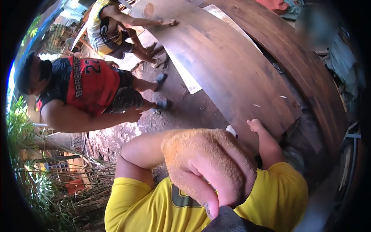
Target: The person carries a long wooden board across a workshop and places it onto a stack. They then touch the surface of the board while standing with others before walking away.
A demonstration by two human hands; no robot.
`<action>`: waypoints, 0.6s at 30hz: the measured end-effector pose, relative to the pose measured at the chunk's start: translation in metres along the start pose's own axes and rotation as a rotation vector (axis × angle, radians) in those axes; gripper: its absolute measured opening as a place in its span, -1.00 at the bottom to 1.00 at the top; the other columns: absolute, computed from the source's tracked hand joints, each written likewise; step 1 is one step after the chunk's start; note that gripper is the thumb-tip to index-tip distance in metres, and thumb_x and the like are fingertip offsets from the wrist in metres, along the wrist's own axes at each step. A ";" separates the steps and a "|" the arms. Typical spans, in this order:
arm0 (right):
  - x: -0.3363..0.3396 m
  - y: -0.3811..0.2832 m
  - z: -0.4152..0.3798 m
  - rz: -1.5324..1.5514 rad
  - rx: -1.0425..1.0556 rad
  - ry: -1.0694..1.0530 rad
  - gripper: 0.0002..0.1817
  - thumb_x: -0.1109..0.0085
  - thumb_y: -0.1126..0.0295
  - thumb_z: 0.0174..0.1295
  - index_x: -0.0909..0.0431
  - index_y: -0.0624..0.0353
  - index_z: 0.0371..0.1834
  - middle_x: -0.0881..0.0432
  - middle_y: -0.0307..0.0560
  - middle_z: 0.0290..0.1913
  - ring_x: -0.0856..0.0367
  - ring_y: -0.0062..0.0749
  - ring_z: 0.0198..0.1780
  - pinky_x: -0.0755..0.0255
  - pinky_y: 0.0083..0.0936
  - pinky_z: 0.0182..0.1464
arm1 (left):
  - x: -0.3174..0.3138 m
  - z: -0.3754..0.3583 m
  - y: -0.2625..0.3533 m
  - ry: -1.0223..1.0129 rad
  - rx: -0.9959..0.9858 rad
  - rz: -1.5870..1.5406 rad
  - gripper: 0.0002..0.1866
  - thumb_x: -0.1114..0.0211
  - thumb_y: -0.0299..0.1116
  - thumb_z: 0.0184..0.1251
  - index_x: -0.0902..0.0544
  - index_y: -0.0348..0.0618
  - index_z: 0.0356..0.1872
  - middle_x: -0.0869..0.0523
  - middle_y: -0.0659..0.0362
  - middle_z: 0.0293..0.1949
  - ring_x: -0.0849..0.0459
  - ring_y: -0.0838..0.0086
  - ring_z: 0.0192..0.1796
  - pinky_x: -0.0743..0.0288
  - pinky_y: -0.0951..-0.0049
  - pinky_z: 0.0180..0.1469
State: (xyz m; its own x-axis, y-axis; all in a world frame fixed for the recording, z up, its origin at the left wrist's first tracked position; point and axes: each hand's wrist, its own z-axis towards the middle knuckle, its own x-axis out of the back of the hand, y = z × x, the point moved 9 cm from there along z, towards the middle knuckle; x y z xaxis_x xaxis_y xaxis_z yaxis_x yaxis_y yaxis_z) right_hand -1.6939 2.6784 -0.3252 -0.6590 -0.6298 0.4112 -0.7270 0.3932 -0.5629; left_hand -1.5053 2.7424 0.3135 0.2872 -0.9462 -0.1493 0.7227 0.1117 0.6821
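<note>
My left hand is very close to the camera, coated in orange-brown dust. Its fingers are curled, with thumb and fingers pressed together at a dark, textured piece at the bottom edge; I cannot make out what that piece is. Farther off, my right hand is at the near end of a long brown wooden panel. The fingers there look loosely bent and apart, with nothing visible in them. Small pale marks lie on the panel near this hand.
A second dark wooden panel lies beside the first. At left stands a person in a red jersey. Beyond, another person in a yellow and white jersey has a hand on the panel. Dry stalks and green plants fill the lower left.
</note>
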 end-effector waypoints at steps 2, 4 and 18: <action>-0.006 -0.009 -0.003 0.023 0.000 0.022 -0.52 -0.05 0.08 0.28 -0.41 0.28 -0.63 -0.49 -0.01 -0.68 -0.47 -0.30 -0.69 -0.35 -0.31 -0.56 | -0.006 -0.011 0.024 -0.003 -0.007 0.042 -0.75 -0.15 -0.33 0.35 -0.61 -0.23 -0.50 -0.61 0.07 -0.44 -0.59 0.28 -0.47 -0.42 0.36 -0.44; -0.016 -0.010 -0.015 -0.030 -0.012 0.036 -0.50 -0.04 0.06 0.29 -0.40 0.28 -0.64 -0.48 -0.03 -0.68 -0.45 -0.32 -0.71 -0.33 -0.31 -0.58 | -0.014 -0.029 0.050 -0.024 -0.028 0.059 -0.74 -0.16 -0.31 0.35 -0.62 -0.24 -0.49 -0.61 0.07 -0.43 -0.60 0.29 -0.46 -0.42 0.37 -0.43; -0.110 -0.063 -0.103 -0.083 -0.080 0.112 -0.49 -0.01 0.02 0.28 -0.51 0.28 -0.60 -0.54 -0.09 -0.66 -0.51 -0.40 -0.65 -0.39 -0.44 -0.55 | -0.001 -0.611 -0.006 1.154 1.084 0.284 -0.82 -0.25 -0.37 0.27 -0.57 -0.24 -0.19 -0.62 0.28 -0.24 -0.54 0.61 -0.17 -0.44 0.50 -0.06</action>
State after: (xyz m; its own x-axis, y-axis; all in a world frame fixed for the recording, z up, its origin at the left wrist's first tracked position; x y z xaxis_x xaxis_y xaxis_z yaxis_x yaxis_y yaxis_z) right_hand -1.5953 2.7917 -0.2611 -0.6102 -0.5851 0.5341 -0.7899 0.3977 -0.4668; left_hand -1.1256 2.9281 -0.1281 0.9877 -0.1540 -0.0275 -0.0534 -0.4969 0.8662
